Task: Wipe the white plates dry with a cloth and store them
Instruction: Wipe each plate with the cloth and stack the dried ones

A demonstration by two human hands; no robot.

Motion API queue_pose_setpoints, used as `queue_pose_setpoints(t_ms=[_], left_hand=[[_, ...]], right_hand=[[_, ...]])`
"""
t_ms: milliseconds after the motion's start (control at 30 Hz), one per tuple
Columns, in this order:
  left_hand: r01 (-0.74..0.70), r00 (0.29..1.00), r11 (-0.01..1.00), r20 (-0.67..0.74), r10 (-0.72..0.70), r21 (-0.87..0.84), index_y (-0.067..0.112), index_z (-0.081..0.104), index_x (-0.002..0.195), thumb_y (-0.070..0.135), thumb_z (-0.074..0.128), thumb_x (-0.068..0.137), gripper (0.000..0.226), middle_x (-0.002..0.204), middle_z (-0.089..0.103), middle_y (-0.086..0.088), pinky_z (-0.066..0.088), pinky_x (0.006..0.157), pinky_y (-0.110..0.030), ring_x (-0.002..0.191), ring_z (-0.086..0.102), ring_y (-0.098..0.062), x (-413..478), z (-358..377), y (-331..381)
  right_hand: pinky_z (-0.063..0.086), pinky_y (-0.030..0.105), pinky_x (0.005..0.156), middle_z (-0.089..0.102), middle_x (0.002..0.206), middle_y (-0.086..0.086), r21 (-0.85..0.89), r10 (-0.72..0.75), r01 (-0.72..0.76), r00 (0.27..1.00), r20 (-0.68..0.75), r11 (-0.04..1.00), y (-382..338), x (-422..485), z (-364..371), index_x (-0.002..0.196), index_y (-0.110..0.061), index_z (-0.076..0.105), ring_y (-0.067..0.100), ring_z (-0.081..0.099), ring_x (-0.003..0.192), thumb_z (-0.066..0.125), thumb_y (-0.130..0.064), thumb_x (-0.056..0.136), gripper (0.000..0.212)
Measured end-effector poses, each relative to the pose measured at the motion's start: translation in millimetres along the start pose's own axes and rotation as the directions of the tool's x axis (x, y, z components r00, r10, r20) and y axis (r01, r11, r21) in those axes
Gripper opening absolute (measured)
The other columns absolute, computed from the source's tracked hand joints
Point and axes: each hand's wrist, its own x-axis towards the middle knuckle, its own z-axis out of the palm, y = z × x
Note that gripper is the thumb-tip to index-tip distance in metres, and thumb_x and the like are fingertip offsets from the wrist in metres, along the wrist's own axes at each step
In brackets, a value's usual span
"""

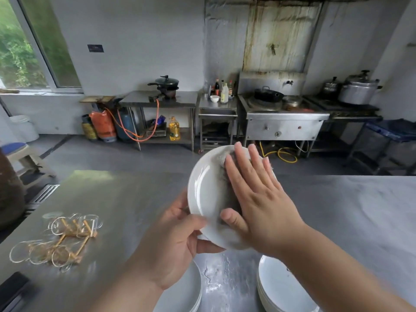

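Left hand (177, 239): grips the white plate (206, 190) at its lower-left rim, thumb curled over the front face, fingers behind. The plate is held up off the worktop (126, 199), tilted, its face turned toward me.

Right hand (258, 199): flat, fingers straight and slightly spread, pressing the grey cloth (221, 159) against the plate's face. The cloth shows only above the fingertips and as a dark patch beside the thumb; the rest is hidden under my palm.

Below my arms, at the near edge of the worktop, stand two piles of white plates: left stack (186, 293) under my left wrist and right stack (281, 289) under my right forearm. The two are apart, with a wet patch (219, 278) on the steel between them. I cannot tell how many plates are in either stack.

Further left on the worktop lies a wire rack (60, 239) with round loops and gold-coloured bars, blurred.

Across the floor are a steel cooker (283, 122) with a dark wok (267, 94), a large metal pot (358, 91) to its right, and gas cylinders (103, 127) under a side table.
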Motion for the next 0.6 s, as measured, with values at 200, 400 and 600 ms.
queue_pose_setpoints(t_ms=[200, 400, 600], left_hand=[[-0.037, 0.999, 0.999, -0.026, 0.036, -0.032, 0.023, 0.07, 0.132, 0.012, 0.07, 0.072, 0.061, 0.12, 0.072, -0.019, 0.062, 0.064, -0.044, 0.089, 0.071, -0.03, 5.9, 0.2, 1.5], [0.007, 1.0, 0.998, -0.009, -0.007, -0.058, 0.021, 0.07, 0.131, 0.01, 0.07, 0.072, 0.06, 0.119, 0.073, -0.02, 0.063, 0.07, -0.048, 0.092, 0.073, -0.029, 1.4, -5.1, -8.0], [-0.02, 1.0, 0.998, 0.013, 0.02, -0.056, 0.022, 0.067, 0.135, 0.01, 0.068, 0.075, 0.061, 0.127, 0.071, -0.023, 0.063, 0.071, -0.051, 0.098, 0.072, -0.039, 6.6, -1.0, -2.2]], right_hand=[[0.016, 0.06, 0.127, -0.002, 0.176, 0.009, 0.106, -0.121, 0.118, 0.992, 0.024, 0.987, -12.8, -22.0, 14.5, 0.167, -0.013, 0.015, 0.032, -0.004, 0.162, 0.012, -0.079, 0.097, 0.097], [0.018, 0.056, 0.128, 0.006, 0.175, 0.009, 0.014, -0.14, 0.139, 0.987, 0.075, 0.99, 0.0, -31.8, 17.6, 0.166, -0.012, 0.019, 0.033, 0.002, 0.161, 0.009, -0.081, 0.095, 0.099], [0.005, 0.054, 0.13, -0.012, 0.174, 0.006, 0.008, 0.038, -0.039, 0.995, 0.092, 0.999, 7.4, -19.5, -0.9, 0.167, -0.015, 0.007, 0.027, -0.016, 0.16, 0.006, -0.083, 0.092, 0.102]])
